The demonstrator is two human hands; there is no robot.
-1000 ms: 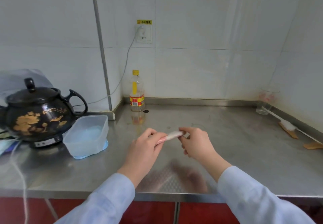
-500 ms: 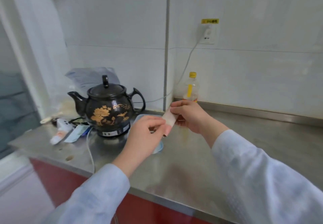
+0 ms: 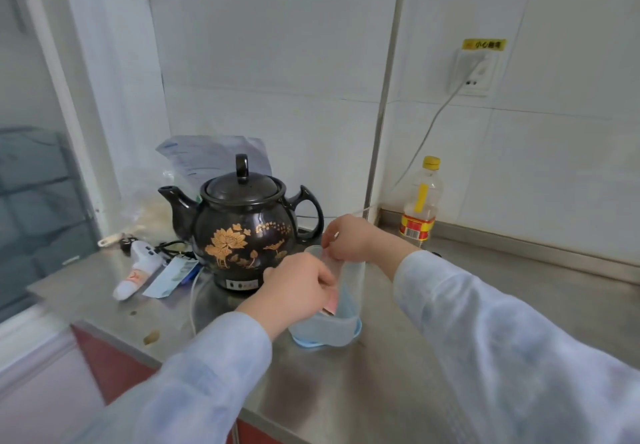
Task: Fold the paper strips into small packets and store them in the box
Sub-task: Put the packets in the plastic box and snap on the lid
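Steel countertop [image 3: 388,388], smooth and dull, spreads beneath both hands. Between them a pale, limp paper strip [image 3: 335,268] with a pinkish lower end stretches above the translucent round-cornered plastic box [image 3: 329,331]. The right hand [image 3: 349,239] pinches its top and the left hand [image 3: 298,291] pinches its bottom.

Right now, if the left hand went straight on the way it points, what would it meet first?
Probably the box, just beyond the left hand and the paper strip it pinches; depth unclear.

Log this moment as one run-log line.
left hand: pinches paper strip | right hand: pinches paper strip | paper strip: over box | box: beside black kettle
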